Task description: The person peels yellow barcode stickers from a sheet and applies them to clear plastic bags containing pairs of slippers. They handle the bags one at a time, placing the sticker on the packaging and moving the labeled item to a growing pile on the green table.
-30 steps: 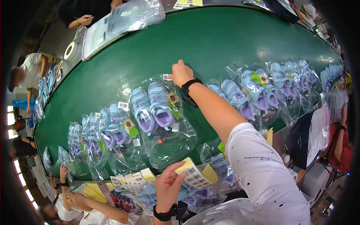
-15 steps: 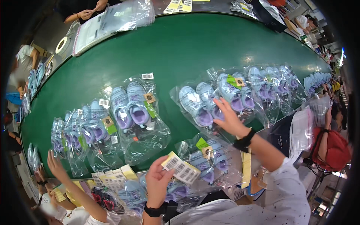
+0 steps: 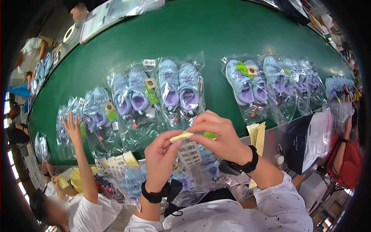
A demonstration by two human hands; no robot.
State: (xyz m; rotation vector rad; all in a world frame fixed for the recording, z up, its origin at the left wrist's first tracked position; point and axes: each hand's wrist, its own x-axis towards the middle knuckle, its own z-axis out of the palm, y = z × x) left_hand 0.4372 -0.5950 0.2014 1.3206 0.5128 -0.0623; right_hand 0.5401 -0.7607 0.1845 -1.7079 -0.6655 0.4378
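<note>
A sheet of barcode stickers, white with a yellow backing, is bent over between my two hands. My left hand pinches its left end between thumb and fingers. The fingertips of my right hand press together at its upper edge; whether a single sticker is between them I cannot make out. Just beyond the hands lies a pair of light blue and purple shoes in a clear bag. Below my hands another bagged pair is partly hidden by the sheet and my right hand.
Bagged shoes line the green table to the left, and more to the right. Yellow strips and a dark box stand at the near right edge. A co-worker's arm reaches in from the left.
The bagged pair under my right hand has moved left, beside the left row. My right hand has left it and come to the sticker sheet, which is now bent. The view has shifted.
</note>
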